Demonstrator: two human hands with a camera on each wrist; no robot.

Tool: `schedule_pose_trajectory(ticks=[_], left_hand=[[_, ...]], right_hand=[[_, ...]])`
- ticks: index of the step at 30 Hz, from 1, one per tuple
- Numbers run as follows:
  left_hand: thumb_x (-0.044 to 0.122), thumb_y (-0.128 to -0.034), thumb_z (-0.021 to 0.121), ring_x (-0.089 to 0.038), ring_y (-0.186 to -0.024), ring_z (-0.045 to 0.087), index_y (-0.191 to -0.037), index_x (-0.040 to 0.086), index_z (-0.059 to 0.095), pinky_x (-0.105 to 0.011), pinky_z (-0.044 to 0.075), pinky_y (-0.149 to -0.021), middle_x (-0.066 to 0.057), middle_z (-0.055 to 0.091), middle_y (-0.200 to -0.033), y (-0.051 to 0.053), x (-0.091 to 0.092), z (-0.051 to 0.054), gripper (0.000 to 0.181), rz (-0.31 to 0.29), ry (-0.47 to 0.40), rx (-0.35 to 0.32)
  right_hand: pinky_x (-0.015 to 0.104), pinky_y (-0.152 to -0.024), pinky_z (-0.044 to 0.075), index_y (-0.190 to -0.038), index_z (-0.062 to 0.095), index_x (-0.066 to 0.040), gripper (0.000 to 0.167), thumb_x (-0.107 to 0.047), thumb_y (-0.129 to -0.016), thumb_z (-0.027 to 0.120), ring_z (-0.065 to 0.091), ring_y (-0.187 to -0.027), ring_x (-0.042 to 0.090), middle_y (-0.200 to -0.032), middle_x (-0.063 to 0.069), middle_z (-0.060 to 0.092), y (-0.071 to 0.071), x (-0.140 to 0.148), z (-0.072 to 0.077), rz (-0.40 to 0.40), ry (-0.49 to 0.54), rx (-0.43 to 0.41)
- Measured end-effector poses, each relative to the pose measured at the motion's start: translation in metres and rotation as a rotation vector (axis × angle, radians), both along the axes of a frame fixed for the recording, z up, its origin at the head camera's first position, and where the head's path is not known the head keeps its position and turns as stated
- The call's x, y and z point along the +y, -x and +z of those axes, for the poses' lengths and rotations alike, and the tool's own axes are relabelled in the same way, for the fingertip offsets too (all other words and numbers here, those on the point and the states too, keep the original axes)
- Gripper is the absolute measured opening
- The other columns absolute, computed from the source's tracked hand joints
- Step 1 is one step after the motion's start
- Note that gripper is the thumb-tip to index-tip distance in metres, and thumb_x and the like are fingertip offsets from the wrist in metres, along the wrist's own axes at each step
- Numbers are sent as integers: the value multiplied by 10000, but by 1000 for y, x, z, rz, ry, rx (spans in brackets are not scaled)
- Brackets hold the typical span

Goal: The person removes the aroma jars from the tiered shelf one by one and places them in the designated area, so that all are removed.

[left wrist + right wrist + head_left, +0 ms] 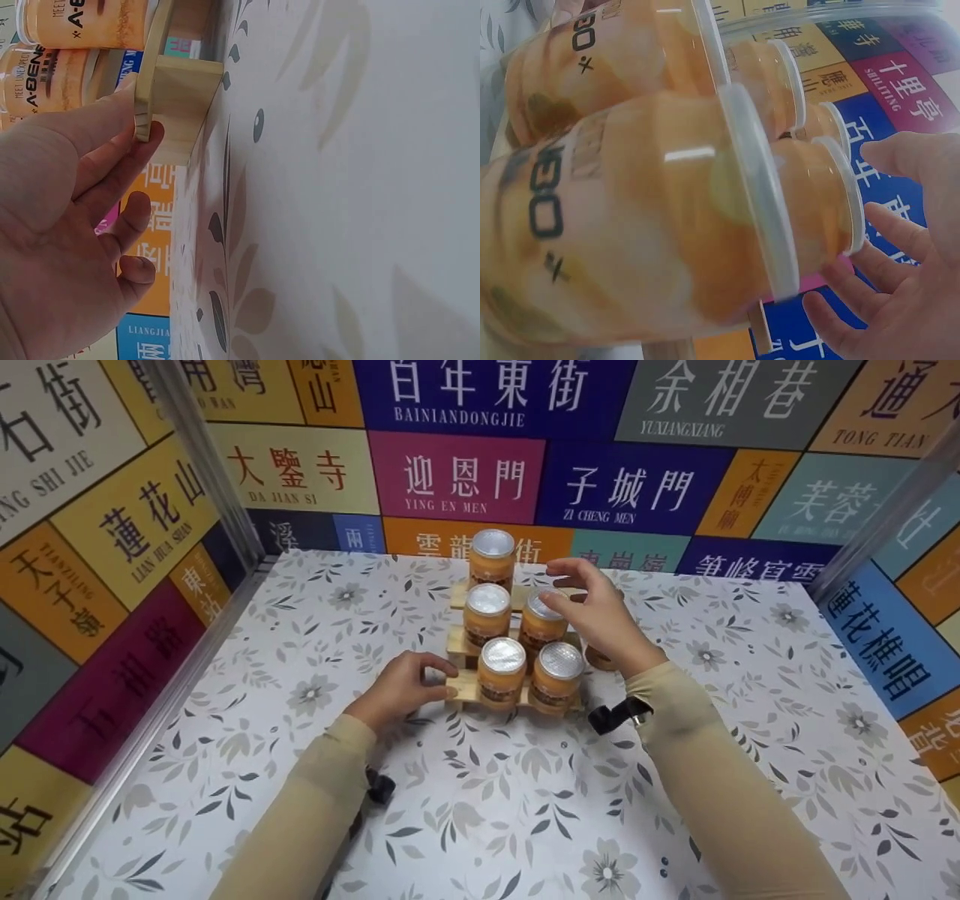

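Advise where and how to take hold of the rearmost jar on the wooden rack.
I'd grip the rearmost jar around its upper side, just below the silver lid, lowering the right hand from above. It stands upright and round with its lid uncovered, and no jar sits directly beside it, while the jar in front hides its lower part.

Our left hand (401,686) is at the left end of the wooden rack (465,686), thumb and leading fingers pinching its edge while the last two fingers curl loosely beside it. Our right hand (600,615) hangs over the rack's right side, its thumb and fingers parted and gently bent. From the rack's near side, our left forearm (300,802) and right forearm (720,780), both in beige sleeves, slant inward toward it.
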State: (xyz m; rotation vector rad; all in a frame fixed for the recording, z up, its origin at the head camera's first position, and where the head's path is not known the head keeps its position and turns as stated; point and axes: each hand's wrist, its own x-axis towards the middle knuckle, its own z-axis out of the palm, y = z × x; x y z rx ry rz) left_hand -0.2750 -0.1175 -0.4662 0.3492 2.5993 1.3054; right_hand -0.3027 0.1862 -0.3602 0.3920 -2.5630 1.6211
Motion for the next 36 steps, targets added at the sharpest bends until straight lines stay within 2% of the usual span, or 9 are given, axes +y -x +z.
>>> schedule_pose_trajectory(ticks=[9,16,20,26,32,36], left_hand=[[208,-870,843,-198,-883,566,-1105,188,777,-339,429,-838,12,726,-1179,0,0,-1,245,2,-10,-1],[211,-864,849,-192,-894,579,-1101,203,770,-347,447,-840,18,721,-1174,0,-1,-1,250,17,-11,-24],[210,-867,844,-195,-946,603,-1105,205,768,-352,461,-874,16,719,-1177,1,0,-1,250,22,-15,-34],[209,-863,845,-200,-886,592,-1101,216,772,-360,461,-853,-8,725,-1142,1,1,1,249,30,-22,-32],[213,-864,848,-189,-906,588,-1105,227,767,-354,456,-860,-15,719,-1150,0,0,-1,254,30,-27,-49],[225,-870,846,-182,-851,571,-1108,228,770,-344,452,-830,-35,721,-1105,1,-1,-2,250,25,-27,-50]], right_hand=[[432,-1092,454,-1414,544,-116,504,-220,-957,730,559,-1286,276,-1416,85,580,12,-25,9,15,-1,-27],[421,-1069,472,-1449,509,-117,540,-238,-967,720,550,-1280,281,-1438,84,558,18,-40,16,8,-16,-59],[423,-1057,481,-1461,485,-138,564,-267,-967,724,534,-1309,274,-1440,73,538,23,-48,23,-5,-70,-59],[422,-1094,444,-1478,458,-143,609,-331,-967,729,520,-1312,250,-1429,61,539,32,-57,27,-6,-178,-30],[395,-1051,460,-1442,488,-136,603,-343,-945,759,547,-1219,225,-1375,55,570,41,-59,25,7,-165,-11],[379,-1034,476,-1409,501,-138,615,-359,-915,794,562,-1200,212,-1369,48,587,46,-63,23,-12,-149,-19]])
